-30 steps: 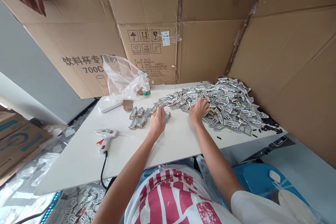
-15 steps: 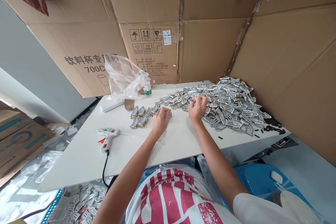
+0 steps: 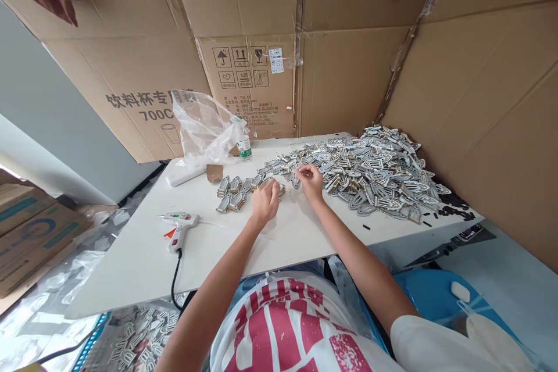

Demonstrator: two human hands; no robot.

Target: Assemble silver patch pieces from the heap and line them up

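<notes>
My left hand (image 3: 265,200) is closed, thumb uppermost, beside several small stacks (image 3: 238,200) of flat grey pieces with pointed ends and pale outlines. Grey edges show just past its fingers, but what lies inside the fist is hidden. To the right, my right hand (image 3: 311,182) pinches thumb and forefinger together over the table. Below those fingertips a single grey pointed piece (image 3: 295,181) shows, seemingly held. Behind and right of this hand spreads a large loose heap of the same pieces (image 3: 383,171).
A white glue gun (image 3: 181,229) with a black cord lies left on the white table (image 3: 143,267). Farther back are a clear plastic bag (image 3: 204,128), a bottle (image 3: 244,148) and a brown cardboard scrap (image 3: 214,172). Small black strips (image 3: 455,212) lie right. Cardboard walls the back.
My right hand has moved left, away from the heap and closer to my left hand. My left hand stays nearly in place by the stacks.
</notes>
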